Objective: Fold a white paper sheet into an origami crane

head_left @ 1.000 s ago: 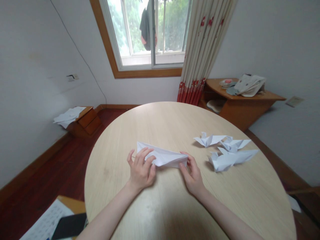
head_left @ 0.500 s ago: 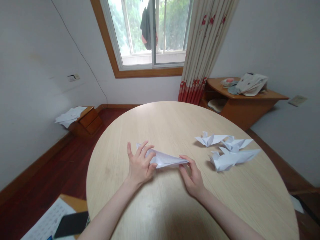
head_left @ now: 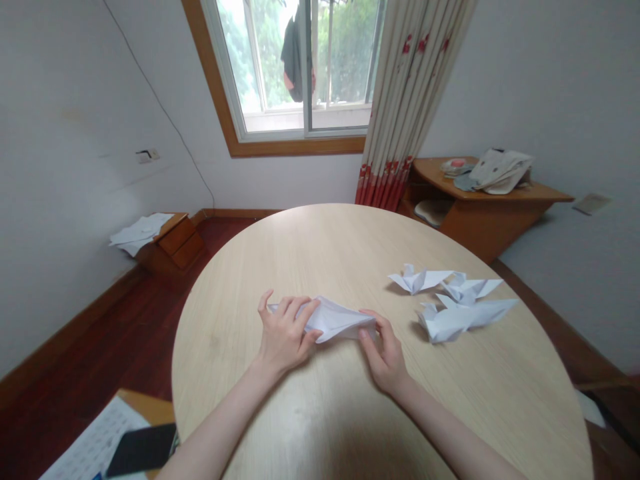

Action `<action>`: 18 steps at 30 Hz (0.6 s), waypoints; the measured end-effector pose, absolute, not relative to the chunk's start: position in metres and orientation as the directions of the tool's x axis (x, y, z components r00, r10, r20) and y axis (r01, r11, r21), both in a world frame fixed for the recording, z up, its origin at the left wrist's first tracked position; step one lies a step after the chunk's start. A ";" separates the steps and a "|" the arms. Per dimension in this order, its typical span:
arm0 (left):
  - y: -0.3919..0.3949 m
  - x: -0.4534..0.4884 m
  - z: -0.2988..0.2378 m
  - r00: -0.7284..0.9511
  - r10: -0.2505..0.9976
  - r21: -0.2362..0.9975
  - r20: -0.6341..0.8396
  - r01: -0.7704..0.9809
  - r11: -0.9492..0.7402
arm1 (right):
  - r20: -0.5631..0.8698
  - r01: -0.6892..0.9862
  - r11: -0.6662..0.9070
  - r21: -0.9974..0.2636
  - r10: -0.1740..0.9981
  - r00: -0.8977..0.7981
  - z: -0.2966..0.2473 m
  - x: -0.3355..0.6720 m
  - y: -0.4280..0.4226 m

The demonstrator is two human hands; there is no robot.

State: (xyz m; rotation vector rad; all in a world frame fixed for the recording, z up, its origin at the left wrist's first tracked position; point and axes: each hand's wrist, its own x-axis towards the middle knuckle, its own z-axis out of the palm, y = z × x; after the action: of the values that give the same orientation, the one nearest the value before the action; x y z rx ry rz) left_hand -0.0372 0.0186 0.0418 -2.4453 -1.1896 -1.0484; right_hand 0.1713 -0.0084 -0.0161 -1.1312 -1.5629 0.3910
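Observation:
Between my two hands, low over the round wooden table [head_left: 330, 247], is a folded white sheet of paper [head_left: 336, 319]. My left hand [head_left: 286, 333] lies over its left end, thumb at the near edge and fingers across the top, with the little finger raised. The right end is pinched by my right hand [head_left: 384, 350], thumb below and fingers behind. Part of the paper's left end is hidden under the left fingers. To the right of my right hand sit three folded paper birds: a rear one [head_left: 419, 280], a middle one [head_left: 469, 288] and a larger front one [head_left: 465, 320].
A black phone-like slab [head_left: 143, 450] and a printed sheet [head_left: 95, 437] lie on a lower surface at bottom left. Papers [head_left: 140, 230] cover a small wooden cabinet by the left wall. At back right, a wooden desk [head_left: 525, 193] carries a pale cloth bag [head_left: 503, 170].
My left fingers have come down onto the paper and closed against it. The paper's middle has bulged wider and taller between the hands. My right hand stays nearly in place.

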 end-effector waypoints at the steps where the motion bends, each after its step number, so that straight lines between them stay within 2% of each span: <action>1: 0.018 -0.037 0.041 0.426 0.591 0.094 0.685 0.753 -0.651 | 0.568 0.451 0.481 -0.752 0.819 0.074 -0.016 0.171 -0.009; 18: 0.016 -0.032 0.042 0.477 0.598 0.055 0.644 0.751 -0.658 | 0.590 0.486 0.489 -0.724 0.805 0.070 -0.013 0.171 -0.009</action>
State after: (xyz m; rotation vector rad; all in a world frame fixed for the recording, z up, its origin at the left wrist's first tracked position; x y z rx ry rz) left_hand -0.0324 0.0156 0.0423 -2.4892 -1.1590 -0.9461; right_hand 0.1709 -0.0090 -0.0134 -1.1472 -1.5787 0.3441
